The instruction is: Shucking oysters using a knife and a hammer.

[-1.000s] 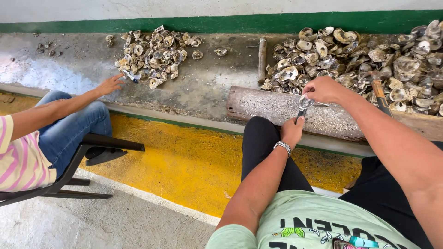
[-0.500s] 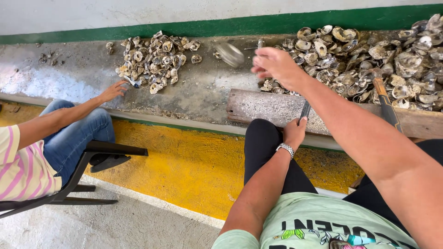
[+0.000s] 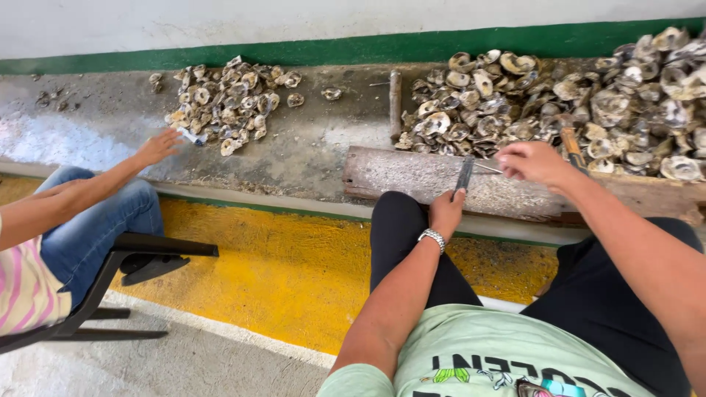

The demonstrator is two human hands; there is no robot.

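Note:
My left hand (image 3: 446, 212) rests at the near edge of a worn wooden plank (image 3: 412, 173) and grips a short knife (image 3: 464, 176), blade pointing away from me. To its right, my right hand (image 3: 535, 162) hovers over the plank with fingers loosely curled, and I see nothing in it. Just beyond it lies a large heap of oyster shells (image 3: 588, 103). A wooden-handled tool (image 3: 571, 141) lies at the heap's near edge by my right hand.
On the left another person in jeans sits on a black chair (image 3: 140, 254), their hand (image 3: 156, 147) reaching to a smaller shell pile (image 3: 228, 99) on the concrete ledge (image 3: 316, 154). A wooden stick (image 3: 395, 103) bounds the big heap. Yellow painted floor (image 3: 279, 272) lies below.
My right hand swung up and left from the plank, a shell blurred in the air beside it, then came back over the plank. My left hand kept the knife. The other person's hand stayed at the small pile.

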